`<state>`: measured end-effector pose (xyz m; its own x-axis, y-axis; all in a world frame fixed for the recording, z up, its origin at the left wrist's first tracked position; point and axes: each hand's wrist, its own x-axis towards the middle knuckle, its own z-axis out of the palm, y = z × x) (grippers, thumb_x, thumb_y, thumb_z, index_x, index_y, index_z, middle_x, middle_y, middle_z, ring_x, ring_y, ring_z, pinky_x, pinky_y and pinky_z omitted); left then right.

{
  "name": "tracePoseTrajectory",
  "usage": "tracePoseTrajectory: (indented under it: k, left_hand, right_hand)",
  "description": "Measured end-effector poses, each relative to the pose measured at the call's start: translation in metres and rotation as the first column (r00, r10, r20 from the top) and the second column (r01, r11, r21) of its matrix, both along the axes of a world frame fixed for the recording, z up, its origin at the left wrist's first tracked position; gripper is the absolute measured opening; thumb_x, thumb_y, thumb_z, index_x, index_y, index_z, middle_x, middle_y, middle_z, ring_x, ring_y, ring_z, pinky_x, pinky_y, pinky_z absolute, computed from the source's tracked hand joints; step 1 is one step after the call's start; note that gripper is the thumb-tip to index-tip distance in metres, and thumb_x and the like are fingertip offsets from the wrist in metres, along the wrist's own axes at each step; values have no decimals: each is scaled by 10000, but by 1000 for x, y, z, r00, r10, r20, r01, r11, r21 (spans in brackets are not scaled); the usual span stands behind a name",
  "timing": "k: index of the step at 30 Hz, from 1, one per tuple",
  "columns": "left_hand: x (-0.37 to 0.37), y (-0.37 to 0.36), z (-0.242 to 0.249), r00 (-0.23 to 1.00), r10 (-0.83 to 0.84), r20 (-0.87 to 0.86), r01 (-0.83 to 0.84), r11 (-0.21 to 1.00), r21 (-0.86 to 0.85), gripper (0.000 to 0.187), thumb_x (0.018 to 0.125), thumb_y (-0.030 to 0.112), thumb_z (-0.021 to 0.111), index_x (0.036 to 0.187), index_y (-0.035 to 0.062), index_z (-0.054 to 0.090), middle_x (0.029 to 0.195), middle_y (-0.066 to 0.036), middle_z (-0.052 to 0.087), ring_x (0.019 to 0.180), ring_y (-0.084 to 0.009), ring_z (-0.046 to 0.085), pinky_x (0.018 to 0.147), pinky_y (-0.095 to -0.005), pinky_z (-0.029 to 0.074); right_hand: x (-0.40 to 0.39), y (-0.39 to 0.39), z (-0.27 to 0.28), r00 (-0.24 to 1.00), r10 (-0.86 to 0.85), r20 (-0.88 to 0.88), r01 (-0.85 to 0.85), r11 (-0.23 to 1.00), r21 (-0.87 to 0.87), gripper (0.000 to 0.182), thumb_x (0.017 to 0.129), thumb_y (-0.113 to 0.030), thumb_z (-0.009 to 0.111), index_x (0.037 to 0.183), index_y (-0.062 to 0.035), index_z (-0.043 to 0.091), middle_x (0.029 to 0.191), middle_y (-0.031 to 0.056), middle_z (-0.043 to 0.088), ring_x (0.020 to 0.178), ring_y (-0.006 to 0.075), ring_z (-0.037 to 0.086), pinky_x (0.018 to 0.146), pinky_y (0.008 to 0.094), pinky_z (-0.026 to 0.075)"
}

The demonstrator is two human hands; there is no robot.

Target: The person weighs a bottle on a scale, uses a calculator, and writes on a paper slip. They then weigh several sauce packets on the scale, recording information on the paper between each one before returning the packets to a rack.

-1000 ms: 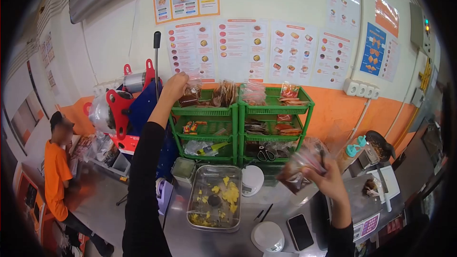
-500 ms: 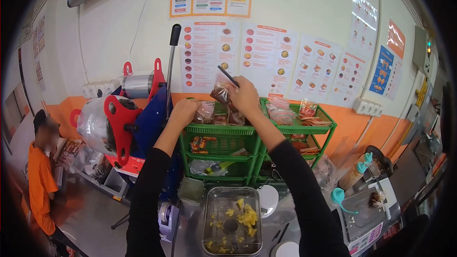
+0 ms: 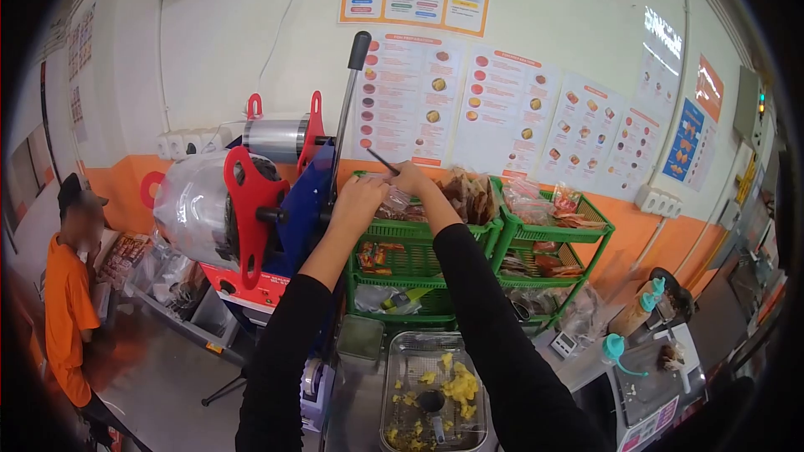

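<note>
My right hand [image 3: 410, 179] is closed around a thin dark stick-like tool [image 3: 382, 161], which points up and to the left. Right beside it, my left hand [image 3: 363, 202] has its fingers curled at the left end of the top basket of a green rack [image 3: 474, 230]. Clear plastic packets [image 3: 404, 206] lie under and between the hands; my fingers hide what the left one grips. To the right in that basket, several packets with brown contents [image 3: 471, 194] stand upright.
Left stands a sealing machine with red holders [image 3: 254, 216] and a long lever [image 3: 345, 117]. Below me is a metal tray [image 3: 394, 368] with yellow food [image 3: 461, 385] and a scoop [image 3: 431, 403]. Squeeze bottles [image 3: 641, 305] stand right. A person in orange [image 3: 67, 310] is far left.
My right hand has come down and left to meet my left hand. The brown packet it held up is no longer raised. The view has turned slightly left.
</note>
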<state>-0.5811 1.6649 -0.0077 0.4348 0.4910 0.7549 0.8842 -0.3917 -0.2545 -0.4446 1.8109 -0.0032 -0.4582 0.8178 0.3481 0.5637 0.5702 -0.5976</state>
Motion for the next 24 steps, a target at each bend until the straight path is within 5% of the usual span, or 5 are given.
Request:
tracePoseTrajectory:
  k: [6, 10, 14, 17, 24]
  left_hand:
    - [-9, -1, 5, 993, -38, 112, 62, 973, -222, 184, 750, 21, 610, 932, 39, 636, 1109, -145, 611, 1016, -322, 586, 846, -431, 464]
    - [10, -60, 25, 903, -129, 410, 140, 990, 4, 299, 780, 15, 609, 1079, 16, 623, 1208, -181, 569, 1117, -370, 540, 974, -425, 425]
    - [54, -136, 26, 446, -83, 891, 298, 953, -60, 126, 820, 21, 675, 940, -17, 671, 842, -113, 673, 762, -186, 648, 695, -264, 490]
    - [94, -204, 13, 708, -163, 687, 208, 978, 18, 161, 726, 25, 761, 857, -1, 670, 763, -58, 646, 608, -132, 541, 672, -252, 453]
    - [135, -376, -118, 537, 183, 824, 97, 956, -275, 105, 883, 17, 571, 982, 2, 603, 692, -22, 488, 591, -92, 415, 548, -248, 342]
  right_hand:
    - [21, -36, 21, 969, -101, -226, 137, 979, 153, 269, 759, -186, 698, 956, -5, 667, 792, 133, 651, 796, 223, 644, 737, 349, 497]
    - [94, -138, 69, 979, 13, -202, 80, 892, 446, 212, 810, -225, 647, 943, -60, 648, 845, 142, 614, 827, 323, 611, 718, 418, 483]
    - [221, -280, 93, 997, -79, 10, 56, 790, 611, 164, 825, -137, 670, 766, -12, 581, 706, 144, 533, 661, 288, 548, 593, 361, 416]
    - [334, -359, 92, 966, -256, 23, 199, 802, 563, 95, 824, -98, 652, 803, -20, 603, 695, 144, 529, 618, 327, 561, 555, 357, 429]
    - [621, -462, 45, 465, -885, 11, 830, 440, 344, 219, 775, -162, 712, 919, -18, 633, 793, 111, 580, 765, 298, 604, 693, 385, 462]
